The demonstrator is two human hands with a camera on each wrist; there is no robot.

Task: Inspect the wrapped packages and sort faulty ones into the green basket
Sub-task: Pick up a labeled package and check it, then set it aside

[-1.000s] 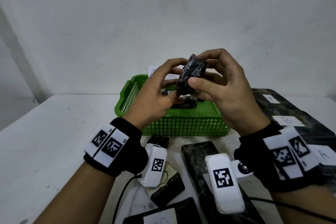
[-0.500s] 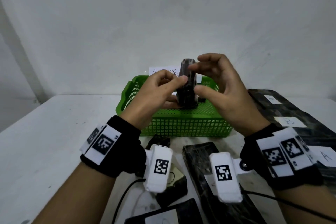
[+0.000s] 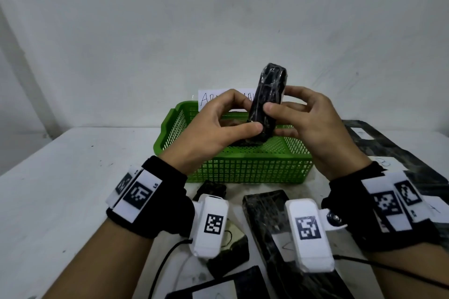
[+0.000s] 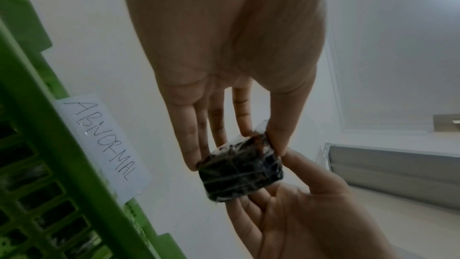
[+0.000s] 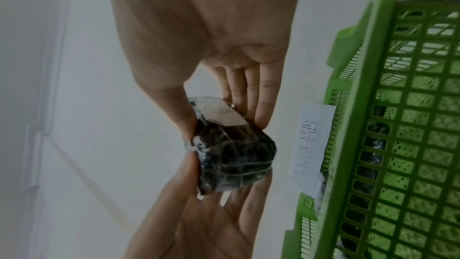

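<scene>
I hold one black, film-wrapped package [image 3: 267, 97] upright above the green basket [image 3: 243, 172]. My left hand [image 3: 250, 115] pinches its lower left side between thumb and fingers. My right hand [image 3: 277, 114] grips its right side, thumb in front and fingers behind. The left wrist view shows the package [image 4: 241, 168] end-on between the left hand [image 4: 236, 145] and the right hand [image 4: 311, 204]. In the right wrist view the package [image 5: 234, 155] carries a white label [image 5: 219, 113] on one face. Dark wrapped items lie inside the basket [image 5: 398, 125].
A paper sign reading ABNORMAL [image 4: 104, 141] stands on the basket's far rim. On the white table [image 3: 73, 189] in front of the basket lie more black packages: a long one [image 3: 267, 221] and a small one [image 3: 213, 187]. Larger labelled ones [image 3: 388, 153] lie at the right.
The package went from tilted to upright and now stands higher above the basket. Both hands shifted their hold lower on its sides.
</scene>
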